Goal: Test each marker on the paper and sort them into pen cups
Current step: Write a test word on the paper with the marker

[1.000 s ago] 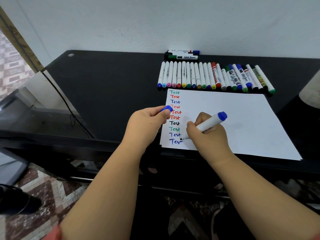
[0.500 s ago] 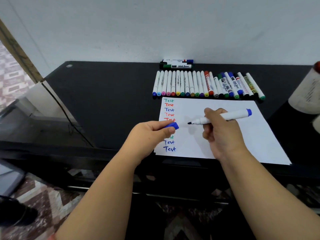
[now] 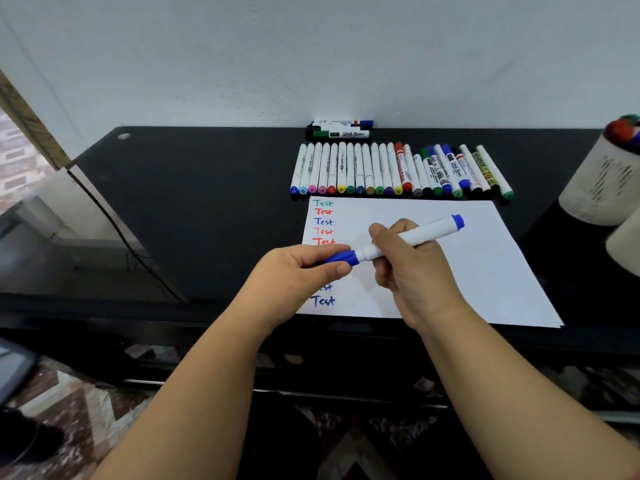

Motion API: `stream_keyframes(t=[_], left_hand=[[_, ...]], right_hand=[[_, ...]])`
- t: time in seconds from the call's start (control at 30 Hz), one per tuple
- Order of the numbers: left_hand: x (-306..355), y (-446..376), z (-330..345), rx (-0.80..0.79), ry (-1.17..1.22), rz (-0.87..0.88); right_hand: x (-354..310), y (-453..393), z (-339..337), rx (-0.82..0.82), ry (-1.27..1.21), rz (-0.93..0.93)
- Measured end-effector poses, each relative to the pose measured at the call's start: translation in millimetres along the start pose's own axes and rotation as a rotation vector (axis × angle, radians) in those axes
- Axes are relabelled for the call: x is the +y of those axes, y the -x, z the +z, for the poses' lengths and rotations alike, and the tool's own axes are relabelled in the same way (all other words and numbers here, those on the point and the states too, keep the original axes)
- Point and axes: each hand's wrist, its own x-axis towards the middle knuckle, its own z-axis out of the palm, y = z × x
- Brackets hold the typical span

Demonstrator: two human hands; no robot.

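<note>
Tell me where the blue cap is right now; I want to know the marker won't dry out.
In the head view, the blue cap sits on the marker's tip, gripped by the left hand, over the paper's left half.

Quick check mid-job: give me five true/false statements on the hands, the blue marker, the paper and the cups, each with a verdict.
1. The right hand grips the blue marker. True.
2. The left hand is empty. False: it holds the cap at the marker's tip end.
3. The paper is blank. False: a column of "Test" words runs down its left edge.
4. A row of markers lies beyond the paper. True.
5. The cup at right is empty. False: marker ends show in it.
</note>
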Motion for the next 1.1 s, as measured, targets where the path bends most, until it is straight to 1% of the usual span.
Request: stream_keyframes(t=[0.17,0.27,0.43,0.5,0.67,0.73,0.93,1.1], left_hand=[[-1.1,1.3,-0.8,0.021,0.053,0.008],[-3.8,0.3,-2.6,0.038,0.076,0.002],[-5.3,-0.3,-4.1,0.064,0.074,0.006],[-6.0,-1.5,-5.8,0.088,0.081,-0.001],[-8.5,-2.6,-9.1,0.111,0.065,-0.012],[-7.9,-2.8,-8.3,0.117,0.046,-0.013],[-8.9,-3.6,-4.6,0.188,-0.021,-0.003],[-9.9,-3.8,-3.1,0.203,-0.081,0.008]], right_hand=[[-1.6,0.2,-2.8,-0.135,-0.015,0.059],[-3.5,0.0,-7.3,-0.235,-0.021,0.050],[-5.2,-2.4,-13.8,-0.327,-0.018,0.052],[-7.4,-4.3,-17.6,-0.327,-0.014,0.068],[-13.9,-11.4,-28.7,-0.206,-0.011,0.078],[-14.2,-13.1,-30.6,-0.184,0.009,0.085],[-13.9,-14.6,-32.1,-0.225,0.024,0.130],[-11.9,-16.1,-32.4,-0.236,-0.003,0.166]])
